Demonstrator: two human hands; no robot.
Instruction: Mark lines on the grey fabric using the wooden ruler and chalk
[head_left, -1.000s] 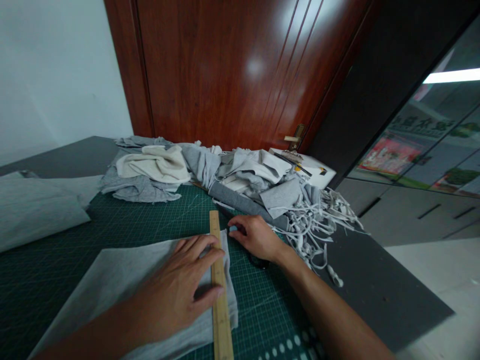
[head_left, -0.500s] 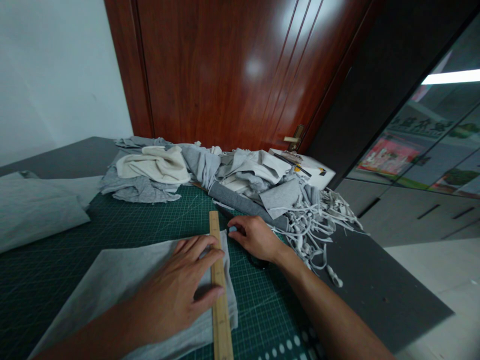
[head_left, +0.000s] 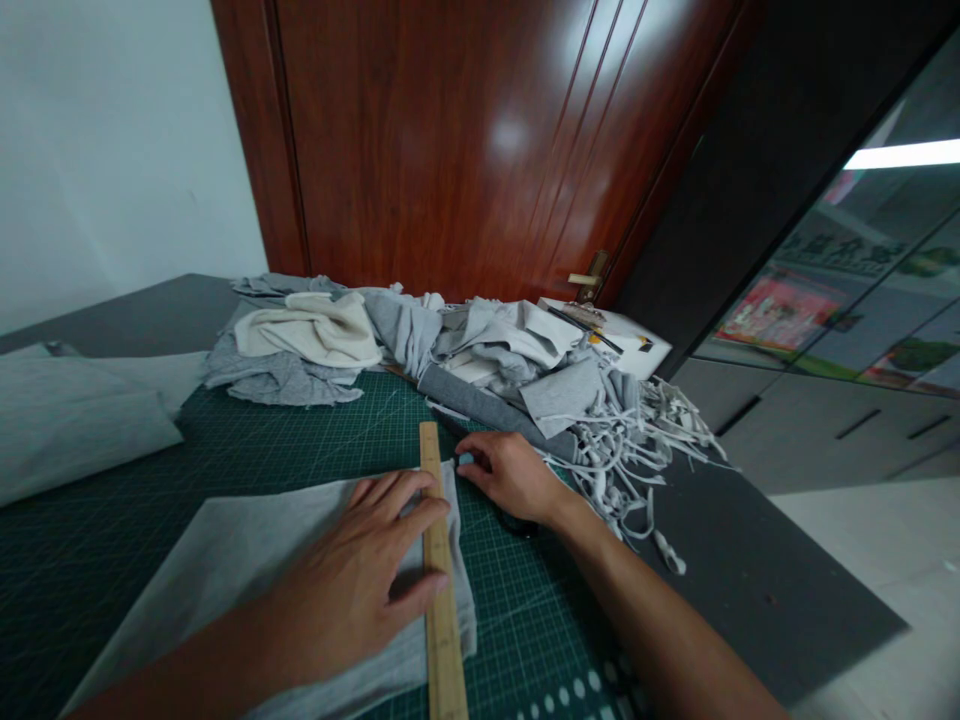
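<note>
In the head view, I spread my left hand over the wooden ruler, fingertips pressing it onto the light grey cloth near the cloth's right edge. My right hand pinches a small blue piece just beside that cloth's upper right corner. Bare green cutting mat lies open right of the cloth. Fabric scraps crowd the table's far edge; its right corner is open, beyond the white strips.
</note>
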